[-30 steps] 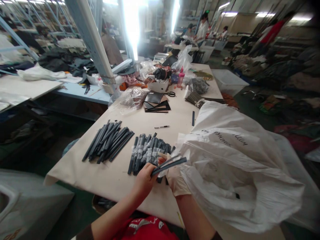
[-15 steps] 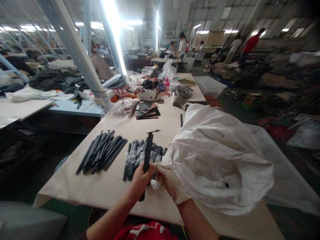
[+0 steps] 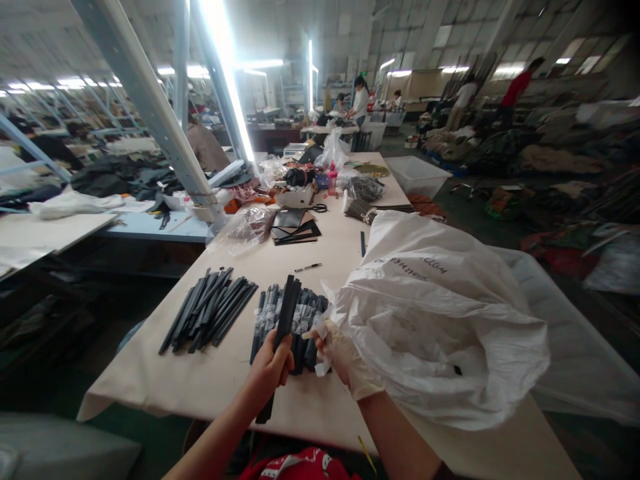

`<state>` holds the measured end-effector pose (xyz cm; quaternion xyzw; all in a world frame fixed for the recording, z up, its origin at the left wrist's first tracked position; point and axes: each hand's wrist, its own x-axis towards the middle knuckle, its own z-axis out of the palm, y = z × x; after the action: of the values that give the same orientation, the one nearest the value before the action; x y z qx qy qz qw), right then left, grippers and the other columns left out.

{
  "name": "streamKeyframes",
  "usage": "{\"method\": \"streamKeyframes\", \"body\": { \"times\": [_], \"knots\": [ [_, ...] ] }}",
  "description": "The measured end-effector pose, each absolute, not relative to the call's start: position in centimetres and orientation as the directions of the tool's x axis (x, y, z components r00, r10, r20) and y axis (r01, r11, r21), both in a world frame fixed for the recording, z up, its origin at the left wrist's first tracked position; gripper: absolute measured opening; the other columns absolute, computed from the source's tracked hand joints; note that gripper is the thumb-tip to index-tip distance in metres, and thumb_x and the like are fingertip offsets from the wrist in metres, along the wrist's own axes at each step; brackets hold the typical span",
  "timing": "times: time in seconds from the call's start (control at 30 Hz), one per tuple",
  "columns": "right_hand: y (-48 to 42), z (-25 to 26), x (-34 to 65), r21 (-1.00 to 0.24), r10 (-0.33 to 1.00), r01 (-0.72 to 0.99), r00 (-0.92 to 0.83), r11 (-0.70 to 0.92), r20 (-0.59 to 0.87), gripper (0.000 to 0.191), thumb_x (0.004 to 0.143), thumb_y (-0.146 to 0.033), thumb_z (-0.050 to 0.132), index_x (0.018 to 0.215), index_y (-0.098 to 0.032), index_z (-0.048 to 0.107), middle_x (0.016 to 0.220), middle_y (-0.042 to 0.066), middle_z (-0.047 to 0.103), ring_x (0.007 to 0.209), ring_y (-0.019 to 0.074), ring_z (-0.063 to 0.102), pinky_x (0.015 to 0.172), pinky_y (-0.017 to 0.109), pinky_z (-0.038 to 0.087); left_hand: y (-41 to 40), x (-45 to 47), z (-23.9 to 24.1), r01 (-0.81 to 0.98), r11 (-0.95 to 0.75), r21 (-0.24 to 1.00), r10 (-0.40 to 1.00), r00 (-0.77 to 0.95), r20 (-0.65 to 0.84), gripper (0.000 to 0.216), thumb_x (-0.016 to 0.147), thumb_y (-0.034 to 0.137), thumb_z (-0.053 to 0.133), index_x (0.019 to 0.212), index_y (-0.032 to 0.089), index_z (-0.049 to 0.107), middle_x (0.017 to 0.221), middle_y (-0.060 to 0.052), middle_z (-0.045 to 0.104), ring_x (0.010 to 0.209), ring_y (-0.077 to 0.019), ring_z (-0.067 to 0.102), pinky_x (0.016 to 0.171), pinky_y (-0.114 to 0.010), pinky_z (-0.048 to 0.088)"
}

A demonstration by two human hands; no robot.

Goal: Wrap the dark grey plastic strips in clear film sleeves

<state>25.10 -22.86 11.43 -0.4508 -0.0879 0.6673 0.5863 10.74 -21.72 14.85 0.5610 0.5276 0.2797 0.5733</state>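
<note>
My left hand (image 3: 273,363) is closed round a long black strip (image 3: 286,313) that stands nearly upright over the near table edge. My right hand (image 3: 340,353), in a pale glove, pinches a small scrap of clear wrapping (image 3: 320,330) just right of the strip. Behind both hands lies a pile of black strips with clear wrapping (image 3: 300,317). A second pile of bare black strips (image 3: 207,310) lies further left on the table (image 3: 210,380).
A big white plastic bag (image 3: 440,320) with handwriting fills the right of the table. A pen (image 3: 307,267), flat black sheets (image 3: 295,227), scissors, bags and a box sit further back. A slanted steel post (image 3: 145,107) rises at the left. People work at far tables.
The strips went from lying crosswise in both hands to one strip upright in my left hand. My right hand came off with a scrap of wrapping. The view lifted slightly.
</note>
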Motion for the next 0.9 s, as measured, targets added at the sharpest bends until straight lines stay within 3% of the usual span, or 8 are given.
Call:
{"method": "streamKeyframes", "body": {
  "times": [0.13, 0.27, 0.47, 0.63, 0.7, 0.8, 0.9],
  "knots": [
    [-22.7, 11.2, 26.3, -0.573, 0.890, -0.780, 0.046, -0.251, -0.453, 0.033, 0.058, -0.035, 0.078, 0.053, -0.014, 0.054, 0.046, -0.006, 0.047, 0.036, 0.0014, 0.028, 0.034, 0.016, 0.022, -22.4, 8.8, 14.2, 0.344, 0.237, 0.909, 0.909, 0.253, -0.332, 0.036, 0.072, 0.054, 0.050, 0.069, 0.018, 0.047, 0.047, 0.006, 0.048, 0.036, -0.0087, 0.043, 0.036, -0.019, 0.030],
    [-22.8, 11.7, 26.9, -0.540, 0.901, -0.824, 0.089, -0.173, -0.425, 0.040, 0.051, -0.036, 0.084, 0.053, -0.014, 0.050, 0.046, -0.008, 0.045, 0.038, 0.0005, 0.028, 0.035, 0.015, 0.020, -23.1, 7.4, 14.6, 0.396, 0.199, 0.896, 0.891, 0.307, -0.334, 0.040, 0.074, 0.055, 0.048, 0.069, 0.016, 0.054, 0.051, 0.004, 0.048, 0.039, -0.0092, 0.044, 0.039, -0.021, 0.033],
    [-22.2, 12.6, 26.7, -0.534, 0.920, -0.842, 0.149, -0.074, -0.361, 0.044, 0.056, -0.044, 0.081, 0.054, -0.015, 0.047, 0.046, -0.009, 0.041, 0.038, 0.0002, 0.024, 0.035, 0.014, 0.019, -23.9, 7.5, 15.3, 0.544, 0.010, 0.839, 0.914, 0.336, -0.229, 0.035, 0.078, 0.050, 0.045, 0.067, 0.018, 0.056, 0.054, 0.003, 0.048, 0.044, -0.0111, 0.045, 0.045, -0.022, 0.034],
    [-21.9, 12.3, 26.5, -0.570, 0.906, -0.816, 0.165, -0.097, -0.390, 0.045, 0.055, -0.047, 0.080, 0.053, -0.015, 0.049, 0.046, -0.008, 0.041, 0.037, 0.0010, 0.024, 0.034, 0.016, 0.019, -23.8, 7.9, 14.8, 0.613, -0.063, 0.788, 0.935, 0.312, -0.167, 0.033, 0.078, 0.048, 0.043, 0.060, 0.020, 0.050, 0.053, 0.001, 0.048, 0.047, -0.0134, 0.045, 0.046, -0.023, 0.033],
    [-22.1, 11.9, 26.3, -0.623, 0.897, -0.777, 0.207, -0.093, -0.392, 0.043, 0.056, -0.047, 0.079, 0.052, -0.016, 0.051, 0.045, -0.008, 0.042, 0.038, 0.0023, 0.026, 0.034, 0.018, 0.020, -23.7, 8.1, 14.7, 0.629, -0.056, 0.775, 0.932, 0.311, -0.185, 0.034, 0.078, 0.048, 0.044, 0.058, 0.021, 0.048, 0.049, 0.002, 0.046, 0.046, -0.0134, 0.044, 0.046, -0.023, 0.031],
    [-22.6, 11.6, 25.7, -0.807, 0.895, -0.584, 0.312, -0.084, -0.319, 0.038, 0.059, -0.047, 0.076, 0.053, -0.016, 0.056, 0.044, -0.005, 0.046, 0.040, 0.0055, 0.034, 0.036, 0.020, 0.024, -23.3, 8.5, 14.8, 0.631, -0.009, 0.776, 0.910, 0.326, -0.255, 0.035, 0.077, 0.048, 0.044, 0.056, 0.021, 0.046, 0.046, 0.004, 0.043, 0.042, -0.0120, 0.042, 0.044, -0.022, 0.030],
    [-23.4, 11.8, 24.8, -0.913, 0.932, -0.385, 0.263, -0.134, -0.248, 0.034, 0.063, -0.044, 0.074, 0.051, -0.017, 0.057, 0.044, -0.004, 0.049, 0.041, 0.0077, 0.038, 0.040, 0.022, 0.028, -22.7, 8.9, 14.9, 0.613, 0.031, 0.789, 0.899, 0.328, -0.290, 0.035, 0.078, 0.048, 0.042, 0.057, 0.021, 0.046, 0.046, 0.004, 0.045, 0.040, -0.0111, 0.042, 0.044, -0.022, 0.031]
  ]
}}
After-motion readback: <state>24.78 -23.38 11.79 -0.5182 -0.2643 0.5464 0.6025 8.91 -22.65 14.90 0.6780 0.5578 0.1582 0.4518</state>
